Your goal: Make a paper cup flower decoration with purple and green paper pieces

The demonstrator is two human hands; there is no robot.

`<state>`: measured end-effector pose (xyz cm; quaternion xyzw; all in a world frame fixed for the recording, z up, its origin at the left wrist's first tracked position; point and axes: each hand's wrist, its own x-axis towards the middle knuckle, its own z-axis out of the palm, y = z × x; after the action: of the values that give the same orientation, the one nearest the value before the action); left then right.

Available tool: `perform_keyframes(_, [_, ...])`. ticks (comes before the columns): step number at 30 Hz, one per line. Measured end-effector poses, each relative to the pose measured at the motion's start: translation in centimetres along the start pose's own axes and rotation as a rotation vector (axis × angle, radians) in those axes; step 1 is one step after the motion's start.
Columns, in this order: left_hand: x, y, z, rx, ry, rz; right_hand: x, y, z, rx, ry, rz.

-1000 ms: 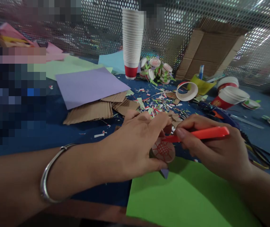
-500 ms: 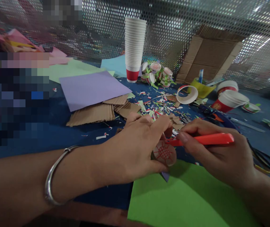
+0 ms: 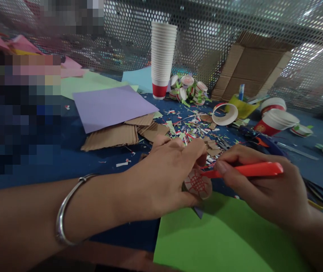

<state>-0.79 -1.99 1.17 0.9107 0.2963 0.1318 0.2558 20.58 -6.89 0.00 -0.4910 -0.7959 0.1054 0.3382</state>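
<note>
Between the thumb and fingers of my left hand (image 3: 161,173) is a small round paper cup piece (image 3: 197,184), its pale face drawn with a red grid and short rays. A bit of purple paper (image 3: 199,212) pokes out below it. My right hand (image 3: 263,185) is closed around a red marker (image 3: 252,169), whose tip is at the upper edge of the round face. Beneath both hands lies a green sheet (image 3: 223,238) at the front of the blue table (image 3: 116,230).
A tall cup stack (image 3: 163,56) stands at the back beside small decorated cup pieces (image 3: 186,88). Purple paper (image 3: 113,105) rests on cardboard (image 3: 110,136) at left. Paper scraps (image 3: 189,130) litter the middle. Cups (image 3: 276,121), a cup ring (image 3: 225,114) and a yellow container (image 3: 242,107) are right.
The red marker and my right hand have shifted slightly right relative to the round piece. Its drawing shows more red lines near the upper edge. The whole view has shifted a little.
</note>
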Motion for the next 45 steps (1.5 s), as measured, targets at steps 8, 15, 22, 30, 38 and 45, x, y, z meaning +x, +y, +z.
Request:
perform_keyframes(8, [0.07,0.04,0.04,0.012,0.004,-0.014,-0.36,0.06,-0.08,0.04,0.048,0.022])
perform_keyframes(15, [0.06,0.09,0.08,-0.022,0.0,-0.008,-0.5,0.03,-0.2,-0.011,0.007,0.021])
perform_keyframes(22, [0.02,-0.03,-0.29,-0.02,-0.041,0.007,-0.35,-0.26,-0.3,0.012,-0.018,0.011])
perform_keyframes(30, [0.02,0.0,-0.33,-0.018,-0.043,0.01,-0.43,-0.24,-0.45,0.01,-0.002,0.029])
perform_keyframes(38, [0.09,0.08,0.25,0.017,0.029,-0.016,-0.32,-0.25,-0.45,-0.002,-0.007,0.019])
perform_keyframes(45, [-0.01,0.07,-0.16,-0.003,-0.014,0.001,-0.36,-0.33,-0.33,-0.021,0.01,0.033])
